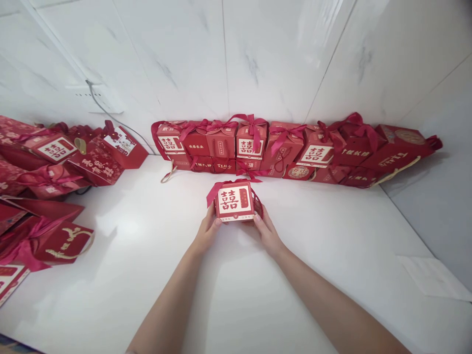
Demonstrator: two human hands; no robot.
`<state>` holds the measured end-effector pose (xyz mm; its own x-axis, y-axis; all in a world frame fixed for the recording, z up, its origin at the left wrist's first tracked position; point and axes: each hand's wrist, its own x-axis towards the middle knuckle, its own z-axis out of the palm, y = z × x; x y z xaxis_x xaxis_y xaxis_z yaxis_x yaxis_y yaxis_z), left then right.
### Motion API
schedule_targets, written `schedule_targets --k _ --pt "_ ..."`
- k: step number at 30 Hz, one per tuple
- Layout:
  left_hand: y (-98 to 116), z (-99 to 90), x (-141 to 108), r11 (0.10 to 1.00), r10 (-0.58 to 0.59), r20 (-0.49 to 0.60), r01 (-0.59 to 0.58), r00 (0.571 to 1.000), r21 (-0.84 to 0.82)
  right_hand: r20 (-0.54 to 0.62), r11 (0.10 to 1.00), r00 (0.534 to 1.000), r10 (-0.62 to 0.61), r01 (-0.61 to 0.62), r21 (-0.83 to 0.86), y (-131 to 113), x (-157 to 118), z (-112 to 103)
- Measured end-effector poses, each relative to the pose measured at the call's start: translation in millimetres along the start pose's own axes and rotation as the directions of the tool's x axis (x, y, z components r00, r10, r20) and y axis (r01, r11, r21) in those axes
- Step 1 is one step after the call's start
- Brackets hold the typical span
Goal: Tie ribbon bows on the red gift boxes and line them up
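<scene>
Between my two hands is a red gift box (235,201) with a white label, a large red character on it and a red ribbon on top. My left hand (209,228) grips its left side, thumb at the lower front corner. On the right side, my right hand (266,231) holds it the same way, beside a dark red cord. Fingers behind the box are partly hidden. Just beyond it, a long row of similar red gift boxes (221,140), stacked in two layers with ribbons, stands against the wall.
A pile of red boxes and bags (61,241) fills the left side of the white table (236,295). A grey cable (106,114) hangs from a wall socket (92,98) behind them. Some flat white paper (433,276) lies at the right edge near the grey side wall.
</scene>
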<state>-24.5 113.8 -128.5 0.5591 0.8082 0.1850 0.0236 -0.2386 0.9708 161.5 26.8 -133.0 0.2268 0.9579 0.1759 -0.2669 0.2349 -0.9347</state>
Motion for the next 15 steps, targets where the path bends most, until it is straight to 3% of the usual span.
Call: schedule_targets --k 5,9,12,15 --pt "4.7 1.0 0.6 0.999 0.013 -0.018 -0.014 1.0 -0.031 0.001 1.0 1.0 -0.013 0.013 -0.012 -2.5 0.2 1.6" --pt "10.9 8.3 2.5 0.998 -0.003 -0.184 -0.01 0.983 -0.066 -0.019 0.994 0.995 -0.098 0.097 -0.054 -0.9 -1.9 4.3" --pt "10.6 14.9 3.7 0.98 -0.087 -0.266 0.034 0.96 -0.198 -0.031 0.967 0.985 -0.17 0.161 -0.198 1.3 -5.2 5.6" --pt "7.5 17.2 3.5 0.951 -0.15 -0.202 0.085 0.968 -0.298 -0.007 0.899 0.968 -0.251 0.23 -0.373 0.1 -8.9 6.4"
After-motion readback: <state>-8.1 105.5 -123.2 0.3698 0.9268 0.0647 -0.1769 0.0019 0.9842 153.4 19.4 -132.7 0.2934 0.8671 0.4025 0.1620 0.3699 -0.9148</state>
